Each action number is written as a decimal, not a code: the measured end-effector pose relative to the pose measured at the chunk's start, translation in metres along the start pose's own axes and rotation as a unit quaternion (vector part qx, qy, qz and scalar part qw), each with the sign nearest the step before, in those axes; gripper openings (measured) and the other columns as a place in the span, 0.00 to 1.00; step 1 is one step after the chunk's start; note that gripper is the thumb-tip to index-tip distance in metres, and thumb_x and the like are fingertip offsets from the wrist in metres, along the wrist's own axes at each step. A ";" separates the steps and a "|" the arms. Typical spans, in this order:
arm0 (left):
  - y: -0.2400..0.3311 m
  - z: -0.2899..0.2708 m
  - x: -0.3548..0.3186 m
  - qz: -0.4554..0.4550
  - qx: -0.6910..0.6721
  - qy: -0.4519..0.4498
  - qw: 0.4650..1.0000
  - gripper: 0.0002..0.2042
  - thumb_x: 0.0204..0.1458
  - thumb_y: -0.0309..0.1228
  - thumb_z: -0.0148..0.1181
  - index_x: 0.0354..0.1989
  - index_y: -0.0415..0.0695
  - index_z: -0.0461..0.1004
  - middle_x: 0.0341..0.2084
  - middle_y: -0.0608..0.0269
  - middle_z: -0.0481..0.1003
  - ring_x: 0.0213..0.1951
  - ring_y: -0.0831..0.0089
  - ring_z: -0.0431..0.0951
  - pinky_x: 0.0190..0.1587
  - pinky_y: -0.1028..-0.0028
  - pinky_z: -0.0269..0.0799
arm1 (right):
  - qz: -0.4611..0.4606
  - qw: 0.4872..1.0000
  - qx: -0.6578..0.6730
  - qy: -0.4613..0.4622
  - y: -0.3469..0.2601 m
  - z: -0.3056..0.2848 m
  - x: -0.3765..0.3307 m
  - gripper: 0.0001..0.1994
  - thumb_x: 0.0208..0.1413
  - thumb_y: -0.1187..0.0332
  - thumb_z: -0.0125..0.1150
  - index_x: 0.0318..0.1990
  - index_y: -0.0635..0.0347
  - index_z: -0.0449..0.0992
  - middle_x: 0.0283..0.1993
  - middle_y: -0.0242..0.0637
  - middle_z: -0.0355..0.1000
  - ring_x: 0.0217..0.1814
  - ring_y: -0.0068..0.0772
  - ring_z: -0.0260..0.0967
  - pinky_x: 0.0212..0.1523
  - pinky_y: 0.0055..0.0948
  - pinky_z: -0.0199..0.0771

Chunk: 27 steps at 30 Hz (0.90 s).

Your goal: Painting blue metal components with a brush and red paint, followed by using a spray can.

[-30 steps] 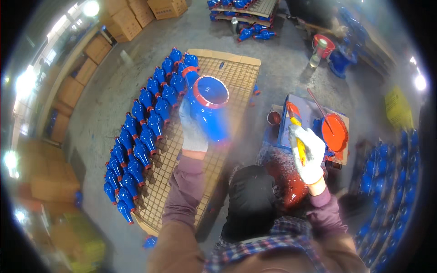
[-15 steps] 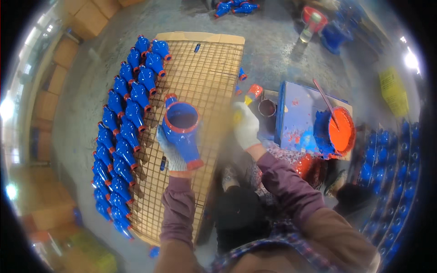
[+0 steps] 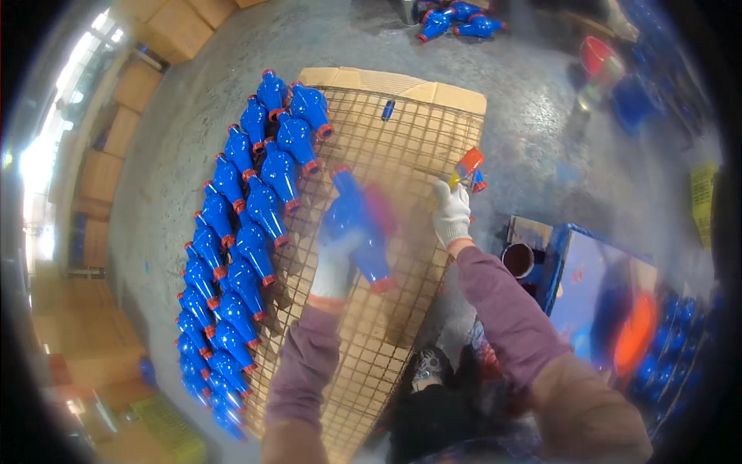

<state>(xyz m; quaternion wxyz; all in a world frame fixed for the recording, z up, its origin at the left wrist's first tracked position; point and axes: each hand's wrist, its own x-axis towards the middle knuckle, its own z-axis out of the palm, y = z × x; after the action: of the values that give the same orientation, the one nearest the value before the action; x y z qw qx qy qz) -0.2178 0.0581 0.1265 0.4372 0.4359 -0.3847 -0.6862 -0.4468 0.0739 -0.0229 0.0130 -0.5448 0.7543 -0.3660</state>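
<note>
Head view, frame centre: the gloved left hand grips a blurred blue valve body over the wire rack, the right hand clutches a small brush; best lay it steadily beside the painted rows, red rims untouched.

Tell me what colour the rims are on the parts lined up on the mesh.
Red rims on blue parts, clearest in the head view.
</note>
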 end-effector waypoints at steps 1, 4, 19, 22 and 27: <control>0.004 0.008 0.022 0.031 0.039 -0.002 0.999 0.33 0.45 0.31 0.72 0.59 0.36 0.65 0.43 0.55 0.76 0.39 0.66 0.80 0.40 0.66 0.82 | 0.015 1.000 -0.018 -0.009 0.004 0.004 0.000 0.22 0.43 0.80 0.60 0.48 0.49 0.72 0.44 0.49 0.70 0.50 0.58 0.66 0.50 0.49 0.67; 0.023 0.032 0.091 0.094 0.071 -0.048 0.992 0.36 0.39 0.29 0.78 0.57 0.34 0.66 0.43 0.58 0.77 0.40 0.68 0.79 0.43 0.69 0.80 | 0.008 0.999 -0.031 -0.003 0.008 0.008 -0.002 0.22 0.43 0.80 0.60 0.48 0.50 0.72 0.46 0.50 0.69 0.50 0.59 0.66 0.51 0.49 0.67; 0.078 0.056 0.385 0.048 0.745 0.175 0.642 0.44 0.29 0.51 0.73 0.57 0.39 0.68 0.49 0.46 0.78 0.51 0.53 0.80 0.55 0.63 0.74 | 0.040 0.995 -0.042 -0.085 0.013 0.011 -0.008 0.21 0.43 0.77 0.62 0.46 0.46 0.71 0.50 0.50 0.70 0.53 0.63 0.65 0.54 0.54 0.65; 0.082 0.045 0.401 0.029 0.767 0.189 0.613 0.44 0.30 0.53 0.70 0.58 0.40 0.69 0.49 0.47 0.78 0.51 0.54 0.80 0.55 0.63 0.73 | 0.046 0.994 -0.027 -0.098 0.012 0.009 -0.006 0.24 0.40 0.79 0.63 0.48 0.45 0.71 0.50 0.49 0.70 0.53 0.62 0.65 0.54 0.53 0.65; 0.077 0.032 0.402 -0.009 0.789 0.201 0.580 0.35 0.34 0.54 0.69 0.51 0.47 0.78 0.50 0.53 0.78 0.53 0.55 0.77 0.56 0.66 0.70 | 0.015 0.998 -0.016 -0.060 0.009 0.006 -0.003 0.23 0.40 0.79 0.64 0.47 0.45 0.71 0.50 0.47 0.69 0.53 0.60 0.65 0.53 0.53 0.65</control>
<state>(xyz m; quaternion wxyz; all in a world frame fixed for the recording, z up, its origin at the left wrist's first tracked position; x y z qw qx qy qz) -0.3228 -0.3382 0.1016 -0.0190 0.7394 -0.6730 -0.0104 -0.4509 0.0744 -0.0333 0.0551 -0.5542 0.7664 -0.3203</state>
